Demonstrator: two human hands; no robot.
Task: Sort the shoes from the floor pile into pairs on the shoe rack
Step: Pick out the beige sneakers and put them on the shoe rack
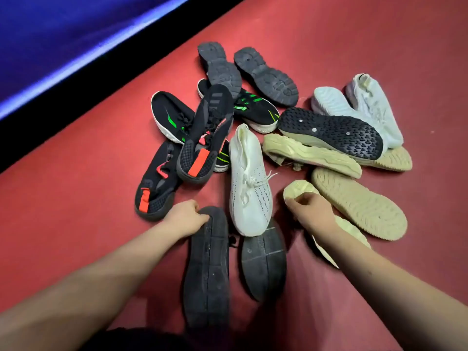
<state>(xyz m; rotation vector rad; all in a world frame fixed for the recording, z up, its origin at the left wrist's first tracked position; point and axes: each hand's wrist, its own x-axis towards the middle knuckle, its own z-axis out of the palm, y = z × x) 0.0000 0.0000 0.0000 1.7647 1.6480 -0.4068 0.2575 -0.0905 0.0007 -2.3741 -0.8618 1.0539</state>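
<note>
Everything's lying in a heap on the red floor (76, 173), w/ the white knit shoe (249, 183) sitting upright approx mid-heap, laces up & toe pointing toward me. My left hand (186, 219) is gripping the far tip of a black shoe (206, 274) that's lying sole-up just left of the white knit shoe & nearer me, fingers curling over its edge. My right hand (309, 211) is gripping a pale yellow shoe (353, 233) that's lying sole-up just right of the white knit shoe, fingers closing on its far end. A 2nd black sole-up shoe (263, 262) is lying on my side of the white knit shoe, its far end tucking under that toe. Left of the white knit shoe, an orange-tabbed black shoe (205, 138) is leaning over its match (154, 183). Beyond-left, a green-striped black shoe (169, 117) is poking out from under them, & another green-striped one (253, 107) is lying straight beyond. Farthest beyond, 2 dark grey shoes (220, 69) (266, 74) are lying sole-up side by side. Right of the white knit shoe, a black studded sole (331, 131) is resting across a beige sole (311, 155), w/ another beige sole-up shoe (359, 201) nearer me; beyond-right, a white shoe (367, 102) is lying against a pale sole-up one (336, 102).
</note>
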